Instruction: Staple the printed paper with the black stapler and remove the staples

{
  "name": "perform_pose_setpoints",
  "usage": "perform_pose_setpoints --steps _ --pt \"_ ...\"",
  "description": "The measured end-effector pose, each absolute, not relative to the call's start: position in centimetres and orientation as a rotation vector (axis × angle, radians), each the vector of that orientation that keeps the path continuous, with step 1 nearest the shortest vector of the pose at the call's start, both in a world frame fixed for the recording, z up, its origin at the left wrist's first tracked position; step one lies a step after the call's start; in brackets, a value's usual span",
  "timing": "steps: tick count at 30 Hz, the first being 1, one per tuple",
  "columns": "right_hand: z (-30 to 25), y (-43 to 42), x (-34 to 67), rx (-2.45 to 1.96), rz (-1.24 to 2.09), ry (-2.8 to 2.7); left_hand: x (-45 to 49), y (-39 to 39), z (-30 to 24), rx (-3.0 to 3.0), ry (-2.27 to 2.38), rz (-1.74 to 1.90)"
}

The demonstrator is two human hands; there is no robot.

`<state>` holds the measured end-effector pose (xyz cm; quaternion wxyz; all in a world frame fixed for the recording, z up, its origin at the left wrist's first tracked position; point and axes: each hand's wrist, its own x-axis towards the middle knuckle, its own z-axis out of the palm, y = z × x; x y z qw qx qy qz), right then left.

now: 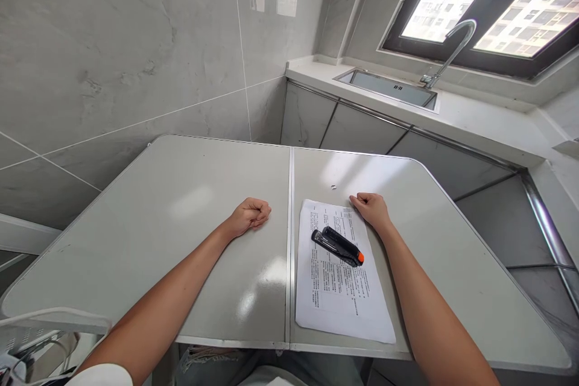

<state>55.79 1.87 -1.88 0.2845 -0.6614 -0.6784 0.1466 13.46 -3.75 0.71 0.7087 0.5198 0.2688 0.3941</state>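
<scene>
A printed sheet of paper [337, 289] lies on the right half of a grey folding table [181, 235]. A black stapler with an orange end [338, 245] rests on the upper part of the sheet. My left hand [248, 215] lies on the bare table left of the middle seam, fingers curled into a loose fist with nothing in it. My right hand [371, 207] rests at the paper's top right corner, fingers curled under, just above the stapler and not touching it.
A small white speck [333, 187] lies on the table beyond the paper. Behind the table runs a white counter [479, 117] with a steel sink [389, 87] and tap [450, 51] under a window. A tiled wall stands at the left.
</scene>
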Motion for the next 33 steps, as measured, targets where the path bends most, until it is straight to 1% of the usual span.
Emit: perform_pose_setpoints --steps 7,15,26,33 --pt "-2.30 1.89 55.95 -1.748 0.382 -1.805 13.41 -3.70 1.02 1.120 0.612 0.930" --pt "-2.55 1.91 56.05 -1.751 0.373 -1.832 13.12 -3.90 0.85 1.120 0.536 0.869" --pt "-2.50 1.92 55.97 -1.745 0.318 -1.847 13.13 -3.87 1.15 1.103 0.542 0.893" --pt "-1.75 1.42 55.31 -1.689 0.366 -1.809 12.91 -3.58 0.96 1.052 0.554 0.949"
